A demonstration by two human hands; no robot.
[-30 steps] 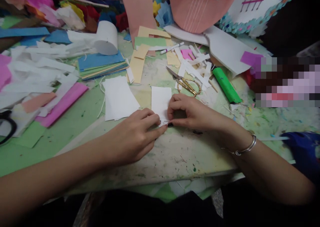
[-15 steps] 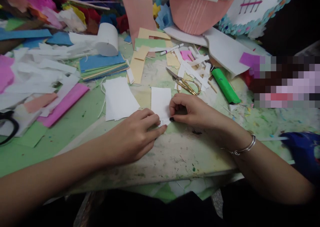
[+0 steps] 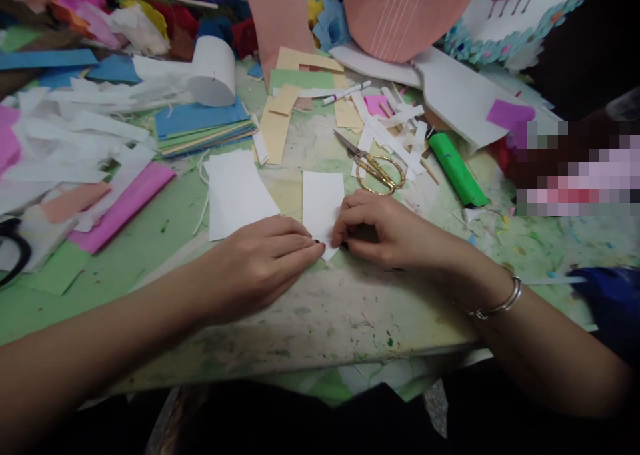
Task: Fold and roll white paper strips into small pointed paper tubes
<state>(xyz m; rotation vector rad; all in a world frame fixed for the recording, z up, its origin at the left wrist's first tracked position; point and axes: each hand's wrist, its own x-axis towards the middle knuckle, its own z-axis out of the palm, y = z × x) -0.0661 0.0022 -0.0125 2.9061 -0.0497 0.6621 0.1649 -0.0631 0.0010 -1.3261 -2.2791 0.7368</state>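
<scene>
A small white piece of paper (image 3: 323, 198) lies on the table in front of me, its lower end narrowing to a point. My left hand (image 3: 273, 255) has its fingers together, with the tips and thumb at the lower left edge of this paper. From the other side, my right hand (image 3: 367, 225) pinches the lower right edge with curled fingers. Just left of it rests a stack of white paper pieces (image 3: 243, 191), partly behind my left hand. Gold-handled scissors (image 3: 377, 171) lie above my right hand.
Left of the hands are white scraps, a pink roll (image 3: 127, 208) and stacked coloured paper (image 3: 205, 125). A white roll (image 3: 214, 71) stands behind. A green roll (image 3: 457, 168) lies to the right, below white board (image 3: 463, 101). The table's front edge (image 3: 350, 361) is near me.
My left fingers have straightened and drawn together at the paper's lower edge. My right fingers have shifted slightly left over the paper. The camera view has moved a little.
</scene>
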